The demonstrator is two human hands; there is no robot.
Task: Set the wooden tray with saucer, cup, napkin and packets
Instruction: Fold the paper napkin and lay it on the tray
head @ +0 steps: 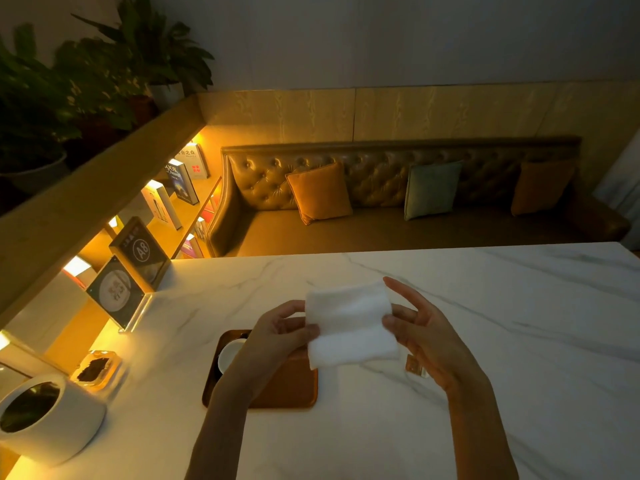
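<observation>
A white napkin (349,325) is held up above the table between both hands. My left hand (277,332) pinches its left edge, and my right hand (420,329) holds its right edge with the fingers spread. Below them a wooden tray (291,389) lies on the marble table. A white saucer or cup (230,355) sits at the tray's left end, partly hidden by my left forearm. A small brown packet (414,366) lies on the table to the right of the tray, under my right hand.
The white marble table (485,306) extends far and right. At its left edge stand a white plant pot (52,417), a glass dish with dark contents (97,368) and two sign holders (117,292). A tufted sofa with cushions (398,202) lies beyond.
</observation>
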